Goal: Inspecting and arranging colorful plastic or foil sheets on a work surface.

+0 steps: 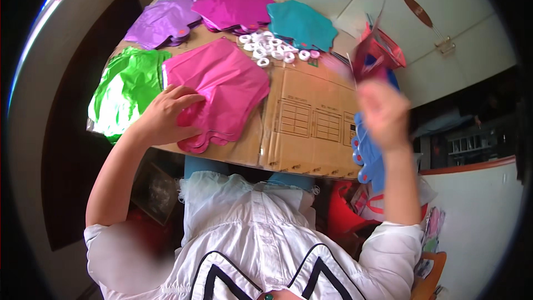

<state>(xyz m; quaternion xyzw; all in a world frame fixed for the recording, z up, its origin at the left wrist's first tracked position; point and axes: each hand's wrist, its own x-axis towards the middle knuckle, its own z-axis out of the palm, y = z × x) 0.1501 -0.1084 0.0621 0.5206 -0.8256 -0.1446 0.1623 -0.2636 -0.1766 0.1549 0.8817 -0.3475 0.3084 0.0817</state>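
Observation:
My left hand (169, 112) rests on the left edge of a pile of shiny pink flat foil balloons (233, 86), thumb and fingers apart. My right hand (383, 114) is raised over the right side of the cardboard, curled into a fist and blurred by motion. A smeared dark-red sheet-like shape (371, 58) stands just above this fist; whether the fingers grip it I cannot tell. Under the right wrist lie blue flat foil pieces (373, 158) with red dots on their tabs. Crinkled bright green foil pieces (125, 91) lie beside my left hand.
Purple (161, 19), magenta (236, 8) and teal (302, 25) foil piles line the far side of the cardboard tabletop (311, 141). Several small white ribbon rolls (269, 44) sit in front. A red basket (391, 47) stands far right, a red container (341, 208) below the edge.

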